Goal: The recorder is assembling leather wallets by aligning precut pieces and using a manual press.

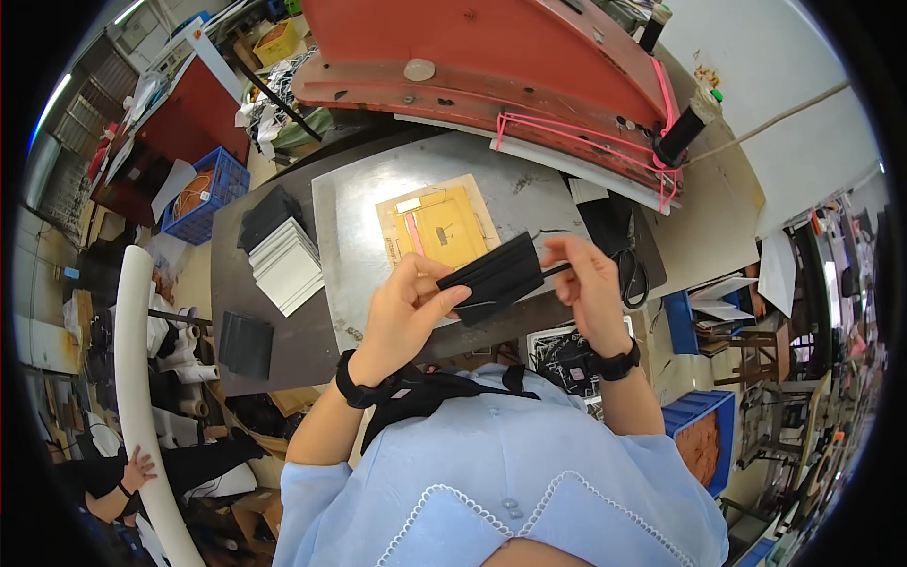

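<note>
My left hand (413, 300) grips the left end of a flat black panel (501, 279) with layered, pocket-like folds, thumb on top. The panel is held tilted above the front of a grey metal plate. At its right end, my right hand (588, 291) has its fingers bent together on a thin black strip (557, 269) that meets the panel's edge. Just beyond the panel, a yellow cutting template (444, 227) with a pink strip and a white piece lies on a tan board (385, 219). The panel covers part of the template's near right corner.
A red machine (453, 57) with pink cord overhangs the far side of the metal plate (345, 203). Left of the plate are white sheets (286, 266) and black pieces (246, 345). Another person's hand (139, 470) rests on a long white roll (137, 378). Blue crates (704, 406) stand right.
</note>
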`<state>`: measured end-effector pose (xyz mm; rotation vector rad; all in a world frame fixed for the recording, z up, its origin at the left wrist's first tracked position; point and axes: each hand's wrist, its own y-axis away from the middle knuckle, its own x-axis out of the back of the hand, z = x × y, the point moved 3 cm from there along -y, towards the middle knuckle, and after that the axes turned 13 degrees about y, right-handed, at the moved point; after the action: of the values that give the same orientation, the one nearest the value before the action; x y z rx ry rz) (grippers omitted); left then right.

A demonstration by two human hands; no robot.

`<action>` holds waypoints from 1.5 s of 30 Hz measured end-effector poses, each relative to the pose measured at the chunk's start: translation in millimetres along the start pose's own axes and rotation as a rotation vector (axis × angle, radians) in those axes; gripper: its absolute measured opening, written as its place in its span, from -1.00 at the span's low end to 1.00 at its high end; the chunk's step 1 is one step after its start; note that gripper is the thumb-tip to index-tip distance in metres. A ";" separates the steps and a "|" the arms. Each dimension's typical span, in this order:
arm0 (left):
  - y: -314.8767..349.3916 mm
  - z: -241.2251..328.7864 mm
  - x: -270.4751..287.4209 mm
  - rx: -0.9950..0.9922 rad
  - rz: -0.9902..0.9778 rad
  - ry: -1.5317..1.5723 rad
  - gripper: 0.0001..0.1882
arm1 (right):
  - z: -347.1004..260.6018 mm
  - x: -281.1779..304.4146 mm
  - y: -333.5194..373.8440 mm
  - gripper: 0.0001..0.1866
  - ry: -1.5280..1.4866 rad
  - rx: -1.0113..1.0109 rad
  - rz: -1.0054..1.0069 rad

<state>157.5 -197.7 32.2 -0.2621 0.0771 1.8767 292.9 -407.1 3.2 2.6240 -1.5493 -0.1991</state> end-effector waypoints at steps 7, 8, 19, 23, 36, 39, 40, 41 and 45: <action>-30.5 -18.8 4.8 0.030 0.159 0.465 -0.85 | -10.3 25.7 32.0 -0.71 0.271 0.072 0.176; -32.0 -11.4 5.7 0.066 0.163 0.517 -0.86 | -9.4 32.5 38.2 -0.72 0.293 0.034 0.185; -28.1 -1.9 12.6 0.127 0.020 0.356 -0.56 | 30.3 192.3 108.9 -0.54 1.526 -0.084 0.181; -22.4 7.2 2.6 0.123 -0.034 0.271 -0.49 | 2.2 133.3 73.1 -0.65 0.960 -0.007 0.167; 14.3 -5.8 41.2 0.144 0.021 0.141 -0.67 | 10.7 -52.0 -8.9 -0.77 0.311 0.056 -0.304; 44.7 -9.8 68.0 0.087 0.251 0.127 -0.70 | 21.7 -65.2 -6.3 -0.77 0.330 0.021 -0.369; 57.0 -11.7 84.6 0.061 0.327 0.078 -0.71 | 25.8 -64.4 -6.6 -0.76 0.348 0.016 -0.386; 72.1 -13.6 104.4 0.015 0.448 0.038 -0.71 | 29.8 -63.6 -7.2 -0.77 0.373 0.009 -0.408; 136.0 -9.8 179.8 -0.149 0.886 -0.116 -0.71 | 39.8 -52.9 -11.8 -0.77 0.395 0.004 -0.422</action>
<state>-22.6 -75.5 -27.2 -0.2375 -0.0355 2.7811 271.5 -355.5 -34.2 2.7416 -0.8708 0.2814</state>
